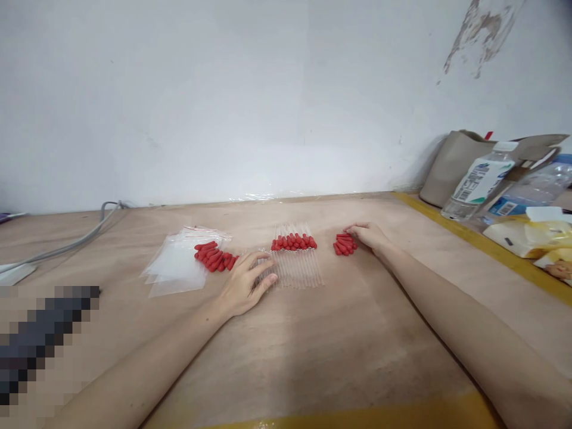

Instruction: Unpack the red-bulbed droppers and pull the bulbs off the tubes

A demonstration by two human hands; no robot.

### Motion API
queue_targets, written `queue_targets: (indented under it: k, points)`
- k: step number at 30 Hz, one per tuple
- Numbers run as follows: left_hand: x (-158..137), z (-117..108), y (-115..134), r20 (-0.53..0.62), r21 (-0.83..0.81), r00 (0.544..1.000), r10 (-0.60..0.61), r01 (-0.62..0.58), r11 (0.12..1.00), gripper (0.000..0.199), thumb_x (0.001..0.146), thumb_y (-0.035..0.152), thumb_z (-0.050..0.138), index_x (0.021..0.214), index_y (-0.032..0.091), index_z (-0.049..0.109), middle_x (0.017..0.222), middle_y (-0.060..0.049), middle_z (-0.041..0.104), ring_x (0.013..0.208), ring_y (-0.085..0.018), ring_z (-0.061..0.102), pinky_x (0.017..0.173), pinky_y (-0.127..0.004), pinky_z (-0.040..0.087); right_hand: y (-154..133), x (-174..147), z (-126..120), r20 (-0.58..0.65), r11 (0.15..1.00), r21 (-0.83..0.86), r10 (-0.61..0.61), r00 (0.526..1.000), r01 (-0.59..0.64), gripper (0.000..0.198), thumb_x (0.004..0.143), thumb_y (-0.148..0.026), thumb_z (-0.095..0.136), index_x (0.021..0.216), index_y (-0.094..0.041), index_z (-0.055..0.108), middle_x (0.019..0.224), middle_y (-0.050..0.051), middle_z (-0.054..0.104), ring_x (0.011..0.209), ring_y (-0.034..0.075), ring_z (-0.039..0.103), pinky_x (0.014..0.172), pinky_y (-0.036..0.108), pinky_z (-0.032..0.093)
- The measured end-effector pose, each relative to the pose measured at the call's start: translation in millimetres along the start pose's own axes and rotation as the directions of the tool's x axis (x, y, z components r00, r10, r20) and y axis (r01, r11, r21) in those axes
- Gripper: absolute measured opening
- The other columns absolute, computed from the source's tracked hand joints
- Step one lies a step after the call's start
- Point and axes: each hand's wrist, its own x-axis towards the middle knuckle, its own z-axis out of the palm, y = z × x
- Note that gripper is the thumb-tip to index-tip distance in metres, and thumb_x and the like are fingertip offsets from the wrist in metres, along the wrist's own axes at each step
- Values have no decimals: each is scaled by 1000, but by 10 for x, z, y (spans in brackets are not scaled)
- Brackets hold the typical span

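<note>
My left hand [251, 279] lies over the left end of a row of clear thin tubes [300, 269], its fingers spread. Along the far ends of these tubes runs a line of red rubber bulbs [295, 241], and more clear stems point away behind them, like droppers. Beside my left hand, a curved heap of red bulbs [215, 257] rests partly on clear zip bags [175, 262]. My right hand [367, 233] is at the far right side of a smaller pile of red bulbs [344, 245], fingers stretched out over its edge; its thumb is hard to make out.
A plastic water bottle [480, 182], a grey-beige bag [447, 164] and yellow packages [513, 235] stand at the right, beyond yellow tape [473, 238]. A grey cable [84, 237] runs along the left. Behind the table rises a white wall [223, 107].
</note>
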Motion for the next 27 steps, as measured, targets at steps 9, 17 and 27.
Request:
queue_targets:
  k: [9, 17, 27]
  points:
    - [-29, 13, -21, -52, 31, 998, 19, -17, 999, 28, 88, 25, 41, 112, 21, 56, 113, -8, 52, 107, -21, 46, 90, -40, 40, 52, 90, 13, 17, 999, -47, -2, 1000, 3, 19, 69, -31, 58, 71, -13, 64, 68, 7, 65, 56, 14, 57, 53, 25, 44]
    - [-35, 12, -24, -55, 37, 998, 6, -4, 999, 28, 88, 25, 41, 112, 21, 56, 114, -8, 50, 109, -21, 45, 91, -39, 39, 17, 71, -4, -38, 982, -177, -72, 997, 65, 30, 75, -41, 50, 75, -14, 63, 74, 6, 66, 65, 15, 59, 58, 25, 44]
    - [-36, 9, -18, -158, 68, 987, 28, -18, 998, 27, 85, 23, 45, 109, 22, 57, 113, -8, 50, 110, -23, 44, 93, -42, 38, -660, -410, 313, 88, 777, -551, -309, 947, 304, 24, 64, -45, 61, 63, -21, 65, 63, 1, 61, 65, 16, 54, 73, 33, 34]
